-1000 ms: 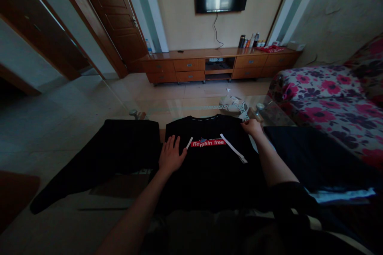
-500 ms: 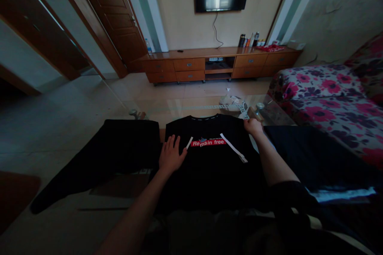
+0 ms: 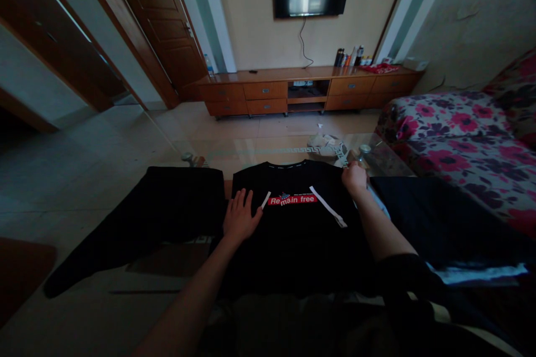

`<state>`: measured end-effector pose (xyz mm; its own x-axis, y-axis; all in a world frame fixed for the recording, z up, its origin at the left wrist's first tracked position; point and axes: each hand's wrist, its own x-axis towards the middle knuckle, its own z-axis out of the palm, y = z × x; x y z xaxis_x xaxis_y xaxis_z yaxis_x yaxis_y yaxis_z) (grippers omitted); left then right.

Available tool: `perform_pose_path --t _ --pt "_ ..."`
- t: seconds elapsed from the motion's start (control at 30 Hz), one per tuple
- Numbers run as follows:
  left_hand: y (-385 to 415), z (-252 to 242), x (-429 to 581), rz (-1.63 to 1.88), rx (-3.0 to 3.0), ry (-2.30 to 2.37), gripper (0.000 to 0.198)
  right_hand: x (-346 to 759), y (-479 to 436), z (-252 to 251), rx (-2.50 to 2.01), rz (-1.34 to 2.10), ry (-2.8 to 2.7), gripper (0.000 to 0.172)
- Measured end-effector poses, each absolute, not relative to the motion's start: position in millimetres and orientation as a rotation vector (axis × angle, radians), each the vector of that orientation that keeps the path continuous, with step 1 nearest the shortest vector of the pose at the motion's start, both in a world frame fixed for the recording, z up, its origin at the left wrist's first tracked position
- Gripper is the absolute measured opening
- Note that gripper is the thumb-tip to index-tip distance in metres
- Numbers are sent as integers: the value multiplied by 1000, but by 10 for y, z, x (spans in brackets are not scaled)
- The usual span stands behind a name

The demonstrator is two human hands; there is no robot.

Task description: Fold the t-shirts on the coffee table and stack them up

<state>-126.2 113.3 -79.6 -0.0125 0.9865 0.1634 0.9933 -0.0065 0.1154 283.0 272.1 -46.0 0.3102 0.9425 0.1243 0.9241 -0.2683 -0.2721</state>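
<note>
We read "Remain free" on shirt (image 3: 293, 240), mid-frame on counter (image 3: 259, 150). Left hand (image 3: 240, 216) flat, fingers apart; right hand (image 3: 355, 178), fingers clamped on shirt corner.

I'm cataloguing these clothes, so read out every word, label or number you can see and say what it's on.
"Remain free": white letters on the red bar across the black T-shirt.
Small print just above that bar: too small to read.
White marks along the shirt's collar: too small to read.
Labels on the bottles on the wooden cabinet: too small to read.
</note>
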Motion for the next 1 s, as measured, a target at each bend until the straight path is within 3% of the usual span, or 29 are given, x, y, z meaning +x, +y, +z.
perform_pose_path --t 0.2,0.63,0.77,0.87,1.0 --pt "1138 -816 -1269 -302 -2186 -2187 71 2446 2645 -731 -2268 122 -1973 83" --pt "1136 -852 -1283 -311 -2213 -2196 73 2495 2529 -915 -2412 255 -1913 101" --pt "1131 -857 -1292 -321 -2217 -2206 73 2426 2379 -952 -2299 62 -1903 91" --pt "1128 -850 -1295 -342 -2224 -2211 73 2415 2266 -851 -2203 70 -1990 78" --pt "1127 -858 -1299 -423 -2206 -2193 69 2435 1917 -732 -2126 115 -2085 76"
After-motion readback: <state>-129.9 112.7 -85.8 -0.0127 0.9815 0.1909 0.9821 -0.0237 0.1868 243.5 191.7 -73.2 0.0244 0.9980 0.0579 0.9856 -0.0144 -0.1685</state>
